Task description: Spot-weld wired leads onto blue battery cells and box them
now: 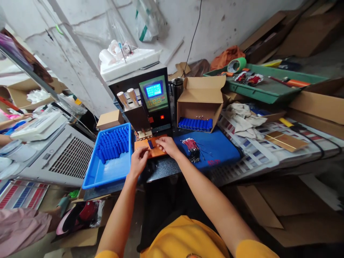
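Observation:
A spot welding machine [154,102] with a lit blue screen stands at the middle of the bench. Under its welding head lies an orange work plate [146,145] with a small blue battery cell [151,144] on it. My right hand [168,146] rests on the plate, fingertips touching the cell. My left hand [139,161] pinches the near edge of the plate just left of it. A bundle of red wire leads [192,147] lies on the blue mat [215,150] right of my right hand.
A blue tray [107,168] of several blue cells sits at the left. An open cardboard box [200,107] holds more blue cells. A green tray [266,87] with tape and tools is at the back right. Another person's arm [10,123] shows at far left.

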{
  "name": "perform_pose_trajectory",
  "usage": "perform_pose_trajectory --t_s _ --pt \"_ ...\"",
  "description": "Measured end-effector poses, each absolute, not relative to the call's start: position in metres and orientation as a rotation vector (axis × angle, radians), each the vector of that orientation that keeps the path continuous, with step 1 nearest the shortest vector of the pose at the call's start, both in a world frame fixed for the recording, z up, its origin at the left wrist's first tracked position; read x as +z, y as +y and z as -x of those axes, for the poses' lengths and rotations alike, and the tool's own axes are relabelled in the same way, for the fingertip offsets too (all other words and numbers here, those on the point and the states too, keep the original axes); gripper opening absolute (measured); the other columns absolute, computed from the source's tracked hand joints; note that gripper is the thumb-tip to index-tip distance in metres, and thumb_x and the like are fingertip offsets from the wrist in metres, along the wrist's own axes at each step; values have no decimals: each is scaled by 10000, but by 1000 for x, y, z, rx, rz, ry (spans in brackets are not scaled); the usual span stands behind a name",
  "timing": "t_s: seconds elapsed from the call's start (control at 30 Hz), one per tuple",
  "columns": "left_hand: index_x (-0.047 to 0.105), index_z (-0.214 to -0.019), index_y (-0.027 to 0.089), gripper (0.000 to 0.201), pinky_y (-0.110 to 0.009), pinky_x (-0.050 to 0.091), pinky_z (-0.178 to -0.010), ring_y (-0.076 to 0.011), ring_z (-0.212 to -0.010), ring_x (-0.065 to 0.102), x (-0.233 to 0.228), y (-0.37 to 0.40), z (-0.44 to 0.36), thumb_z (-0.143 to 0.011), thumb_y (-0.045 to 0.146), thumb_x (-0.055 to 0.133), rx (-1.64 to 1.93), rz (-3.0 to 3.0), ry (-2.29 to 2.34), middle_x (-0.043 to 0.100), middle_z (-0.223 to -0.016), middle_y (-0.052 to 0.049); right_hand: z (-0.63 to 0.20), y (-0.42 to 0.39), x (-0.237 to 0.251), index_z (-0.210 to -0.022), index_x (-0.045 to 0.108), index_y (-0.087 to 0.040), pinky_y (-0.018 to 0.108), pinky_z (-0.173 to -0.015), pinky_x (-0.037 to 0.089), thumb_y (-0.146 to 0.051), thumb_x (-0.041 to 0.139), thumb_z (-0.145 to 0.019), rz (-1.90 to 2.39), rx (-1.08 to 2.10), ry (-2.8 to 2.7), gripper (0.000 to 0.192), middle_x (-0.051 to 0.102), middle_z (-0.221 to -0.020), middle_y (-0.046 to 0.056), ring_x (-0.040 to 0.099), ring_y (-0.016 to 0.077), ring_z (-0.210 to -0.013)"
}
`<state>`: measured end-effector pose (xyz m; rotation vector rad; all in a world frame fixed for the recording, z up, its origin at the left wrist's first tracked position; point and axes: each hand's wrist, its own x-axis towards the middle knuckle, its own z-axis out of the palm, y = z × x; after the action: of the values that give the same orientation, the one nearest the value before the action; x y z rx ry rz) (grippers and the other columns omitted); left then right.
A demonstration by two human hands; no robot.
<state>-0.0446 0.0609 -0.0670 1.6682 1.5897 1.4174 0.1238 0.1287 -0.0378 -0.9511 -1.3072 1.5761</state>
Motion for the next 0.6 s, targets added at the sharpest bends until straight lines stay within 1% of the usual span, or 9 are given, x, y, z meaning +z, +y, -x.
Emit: perform_pose_trajectory --t_s 0.07,0.13,0.2,0.27,0.4,0.47,0.6 --pt "699 -913 189 162 -344 532 -838 -201 -894 666 -67 60 43 -836 309 622 1357 -1788 1586 713 -940 -73 -125 130 -38 -572 540 -173 177 -376 241 -442 678 -688 939 1591 -1284 324 494 -471 -37 391 65 -405" --pt "695 -842 193 123 -334 521 -797 -195 -831 653 -65 61 41 -836 291 620 1318 -1876 1601 701 -858 -64 -126 131 -39 -583 545 -171 179 -377 245 -453 684 -688 928 1600 -1277 331 500 -483 -35 394 66 -409" --pt "685 -789 193 145 -319 506 -743 -184 -756 635 -63 63 39 -854 291 601 1295 -1899 1602 683 -780 -54 -127 131 -40 -595 540 -173 182 -383 252 -468 676 -707 909 1598 -1299 343 493 -486 -40 390 67 -410" --pt "679 -778 191 171 -303 494 -705 -174 -721 625 -62 63 37 -869 298 582 1291 -1869 1590 675 -757 -48 -127 129 -41 -618 541 -176 187 -404 278 -464 665 -729 870 1567 -1373 333 498 -502 -45 399 71 -424" --pt "676 -777 188 149 -279 461 -663 -162 -695 605 -61 64 36 -853 288 596 1285 -1836 1650 661 -734 -33 -123 121 -47 -712 616 -168 210 -527 403 -323 674 -721 820 1372 -1620 166 598 -624 -25 512 101 -546" --pt "670 -756 185 137 -275 442 -646 -159 -675 588 -60 65 35 -838 279 613 1259 -1858 1702 647 -712 -29 -120 118 -50 -734 640 -165 226 -582 437 -262 648 -730 854 1280 -1698 97 630 -665 -11 552 118 -603" --pt "649 -749 184 118 -282 459 -657 -163 -672 583 -57 63 32 -829 264 616 1247 -1863 1714 630 -719 -32 -117 116 -53 -718 642 -166 238 -602 450 -245 612 -756 882 1252 -1702 93 641 -670 0 574 131 -626"
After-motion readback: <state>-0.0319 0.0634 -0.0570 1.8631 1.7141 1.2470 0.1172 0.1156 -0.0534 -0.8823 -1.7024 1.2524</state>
